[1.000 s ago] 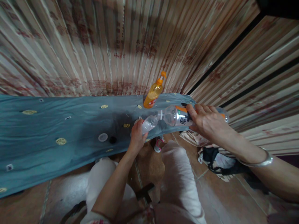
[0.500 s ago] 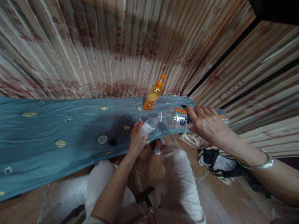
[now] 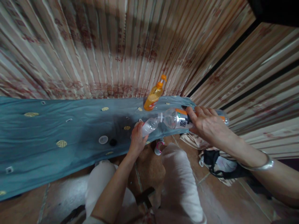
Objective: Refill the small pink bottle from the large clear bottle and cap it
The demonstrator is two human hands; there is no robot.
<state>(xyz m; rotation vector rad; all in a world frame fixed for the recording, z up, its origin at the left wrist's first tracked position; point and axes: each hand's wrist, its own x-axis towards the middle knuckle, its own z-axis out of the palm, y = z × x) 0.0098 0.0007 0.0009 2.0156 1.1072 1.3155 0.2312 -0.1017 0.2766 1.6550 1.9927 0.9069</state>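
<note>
My right hand (image 3: 206, 126) grips a large clear plastic bottle (image 3: 174, 118) with an orange and white label, held on its side with its open mouth pointing left. My left hand (image 3: 137, 138) is wrapped round a smaller clear bottle (image 3: 149, 125), tilted so its neck meets the mouth of the large one. Both bottles hang just above the front edge of a table covered by a blue-green cloth (image 3: 58, 124).
An orange pump bottle (image 3: 154, 94) stands on the cloth against the striped curtain. A white cap (image 3: 103, 139) and a black cap (image 3: 113, 142) lie on the cloth to the left. Bags and cloth (image 3: 219, 163) lie on the floor at right. My knees are below.
Nothing has visibly moved beyond a slight shift of the camera; both hands keep the two bottles mouth to mouth.
</note>
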